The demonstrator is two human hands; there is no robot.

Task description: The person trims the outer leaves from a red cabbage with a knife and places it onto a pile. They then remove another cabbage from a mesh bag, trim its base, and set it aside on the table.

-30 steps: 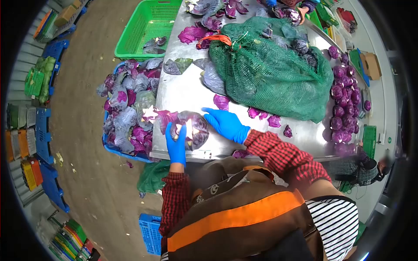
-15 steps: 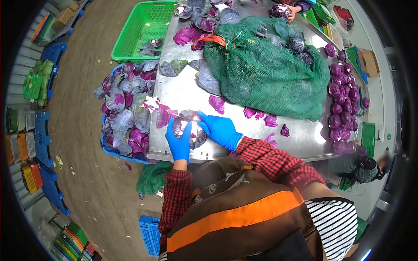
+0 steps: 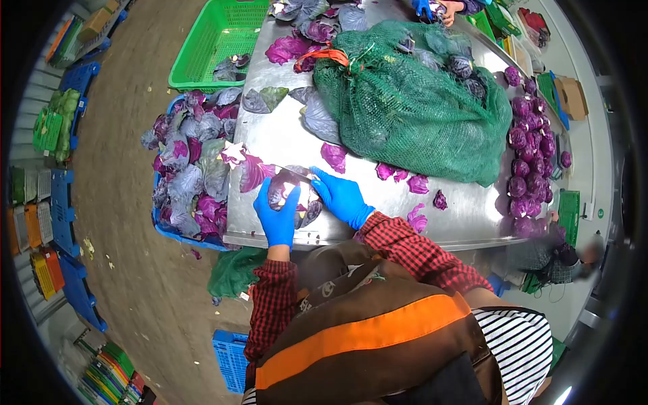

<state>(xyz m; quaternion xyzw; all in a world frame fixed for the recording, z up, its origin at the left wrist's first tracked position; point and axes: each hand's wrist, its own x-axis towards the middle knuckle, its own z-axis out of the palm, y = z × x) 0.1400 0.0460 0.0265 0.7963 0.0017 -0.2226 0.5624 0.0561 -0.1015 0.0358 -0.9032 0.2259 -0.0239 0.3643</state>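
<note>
A red cabbage (image 3: 280, 189) sits at the near left edge of the metal table. My left hand (image 3: 277, 219), in a blue glove, is wrapped around its left and near side. In my right hand (image 3: 343, 199), also gloved in blue, is a knife (image 3: 293, 172) whose thin blade crosses the far side of the cabbage. A loose purple leaf (image 3: 254, 173) lies just left of the cabbage. Darker leaf pieces (image 3: 310, 213) rest between my hands. Part of the cabbage is hidden behind my left fingers.
A green mesh sack (image 3: 412, 108) of cabbages fills the table's middle. Trimmed cabbages (image 3: 530, 158) are piled along the right edge. At left stand a blue crate (image 3: 160, 226) heaped with leaves and a green crate (image 3: 223, 40). Another person's hands (image 3: 435, 10) hold a cabbage at the far end.
The knife blade has shifted to the far side of the cabbage and changed its angle. The cabbage has turned in my left hand. A co-worker's blue-gloved hand has come into view.
</note>
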